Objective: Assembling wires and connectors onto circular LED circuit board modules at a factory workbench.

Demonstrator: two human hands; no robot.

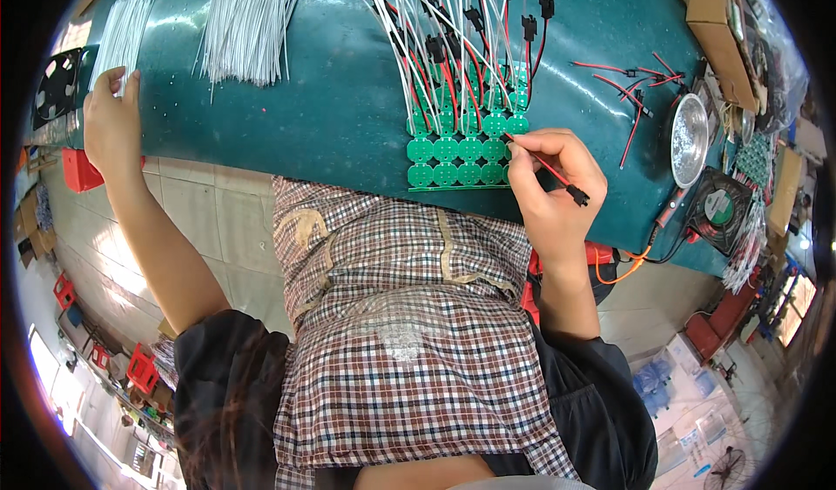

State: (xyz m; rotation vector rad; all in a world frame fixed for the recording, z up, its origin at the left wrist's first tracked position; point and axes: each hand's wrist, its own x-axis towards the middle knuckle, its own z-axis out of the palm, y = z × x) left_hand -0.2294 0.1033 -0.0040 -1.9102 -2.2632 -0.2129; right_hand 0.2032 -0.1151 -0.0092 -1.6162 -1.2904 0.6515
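Note:
At the table's left, my left hand is at the near ends of a bundle of thin white wires. Its thumb and fingers are apart, and I see nothing held in them. My right hand pinches a red and black wire lead with a black plug hanging at its lower end. The lead's other end is by the right edge of a panel of round green circuit boards. White wires and red-black leads with black plugs stand up from the panel's far rows; the near rows show bare boards.
A larger white wire bundle lies left of the panel. Loose leads, a round metal dish, a soldering iron with an orange cord and a black fan are at the right. Another fan stands far left.

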